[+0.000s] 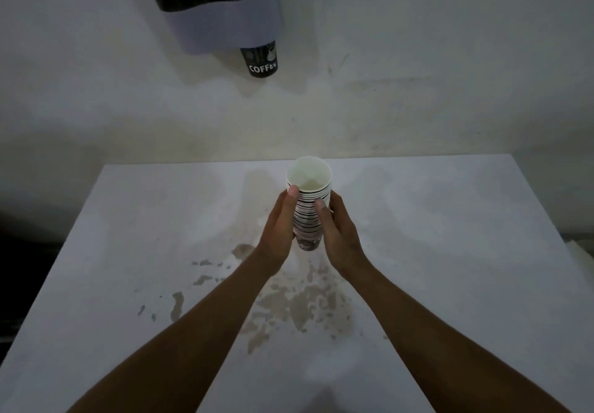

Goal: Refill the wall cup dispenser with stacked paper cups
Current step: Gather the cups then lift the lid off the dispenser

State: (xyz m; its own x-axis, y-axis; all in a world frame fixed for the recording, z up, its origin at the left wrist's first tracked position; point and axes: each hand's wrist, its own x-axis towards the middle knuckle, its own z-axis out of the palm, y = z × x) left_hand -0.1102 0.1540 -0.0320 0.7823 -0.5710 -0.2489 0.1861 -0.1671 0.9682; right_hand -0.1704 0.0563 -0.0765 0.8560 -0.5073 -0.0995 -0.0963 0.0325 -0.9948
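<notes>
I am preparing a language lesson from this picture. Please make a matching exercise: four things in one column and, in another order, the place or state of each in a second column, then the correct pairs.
Things
1. stack of paper cups
2. single coffee cup
3. cup dispenser
4. table

Places or states
A. fixed on the wall, dark top and pale lower part
B. white surface with brownish stains
C. held between the left hand and the right hand
D. sticking out under the dispenser, base downward

Pairs: 1-C, 2-D, 3-A, 4-B
</notes>
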